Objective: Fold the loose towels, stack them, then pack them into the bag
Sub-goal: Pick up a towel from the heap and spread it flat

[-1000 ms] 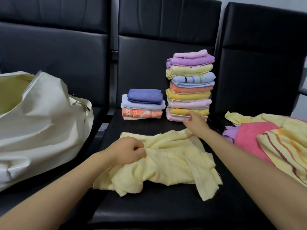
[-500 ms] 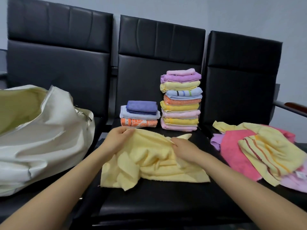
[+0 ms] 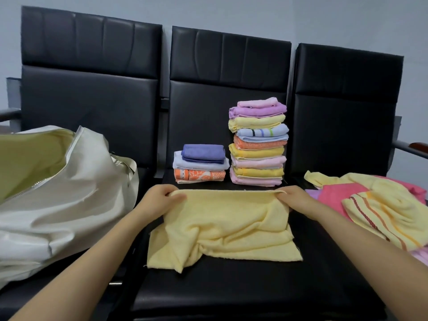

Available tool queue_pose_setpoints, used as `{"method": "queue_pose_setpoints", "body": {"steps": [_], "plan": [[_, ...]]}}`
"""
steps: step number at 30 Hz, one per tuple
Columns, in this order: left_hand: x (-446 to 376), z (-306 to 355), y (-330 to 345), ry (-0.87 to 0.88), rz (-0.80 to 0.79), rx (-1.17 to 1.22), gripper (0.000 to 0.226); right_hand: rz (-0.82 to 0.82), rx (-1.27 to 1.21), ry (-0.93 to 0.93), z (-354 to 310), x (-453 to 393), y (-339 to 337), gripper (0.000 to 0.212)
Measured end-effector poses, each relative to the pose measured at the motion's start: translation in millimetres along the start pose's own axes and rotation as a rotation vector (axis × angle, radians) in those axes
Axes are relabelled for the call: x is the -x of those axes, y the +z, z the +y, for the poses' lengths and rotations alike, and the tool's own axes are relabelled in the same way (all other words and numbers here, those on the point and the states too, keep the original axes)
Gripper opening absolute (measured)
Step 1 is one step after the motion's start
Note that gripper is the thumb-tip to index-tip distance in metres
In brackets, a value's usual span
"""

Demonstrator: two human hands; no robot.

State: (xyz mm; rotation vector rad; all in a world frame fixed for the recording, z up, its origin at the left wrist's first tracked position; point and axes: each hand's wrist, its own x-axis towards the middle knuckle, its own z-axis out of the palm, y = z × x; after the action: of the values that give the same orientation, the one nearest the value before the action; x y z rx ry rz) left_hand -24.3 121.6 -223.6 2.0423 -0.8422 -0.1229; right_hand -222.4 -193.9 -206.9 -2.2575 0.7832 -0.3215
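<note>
Both hands, left hand and right hand, pinch the yellow towel by its far corners just before the tall towel stack, probably stretching it flat to fold.

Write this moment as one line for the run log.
step: folding | left hand: grips yellow towel corner | right hand: grips other corner | bag: open

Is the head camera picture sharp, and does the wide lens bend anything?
Head view: the yellow towel and both folded stacks are fairly sharp; the lens bows the chair backs outward; soft, even light gives only dull sheen on the seat; the frame edges look slightly smeared.
</note>
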Motion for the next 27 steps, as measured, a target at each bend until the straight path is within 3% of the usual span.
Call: {"method": "queue_pose_setpoints", "body": {"steps": [4,6,9,12,15,21,25,27], "plan": [[-11,4,12,-0.012,0.086,-0.074,0.017,0.141,-0.215,0.069,9,-21,-2,0.031],[-14,-1,18,0.040,-0.005,-0.276,0.016,0.176,-0.228,0.073,18,-35,4,0.038],[-12,-10,27,0.109,-0.218,-0.513,0.018,0.173,-0.107,0.073,24,-53,24,0.028],[-10,-14,31,0.099,-0.236,-0.500,0.019,0.167,-0.044,0.072,27,-57,47,0.033],[-13,-11,34,0.106,-0.189,-0.478,0.016,0.261,-0.016,0.038,33,-59,56,0.014],[-46,-8,43,0.044,0.121,-0.383,0.020,0.340,0.045,-0.006,35,-55,58,0.010],[-54,-25,56,-0.089,-0.040,-0.488,0.021,0.354,0.017,-0.028,40,-54,59,0.018],[-52,-28,56,-0.075,-0.114,-0.555,0.021,0.373,-0.006,-0.034,40,-49,60,0.023]]}}
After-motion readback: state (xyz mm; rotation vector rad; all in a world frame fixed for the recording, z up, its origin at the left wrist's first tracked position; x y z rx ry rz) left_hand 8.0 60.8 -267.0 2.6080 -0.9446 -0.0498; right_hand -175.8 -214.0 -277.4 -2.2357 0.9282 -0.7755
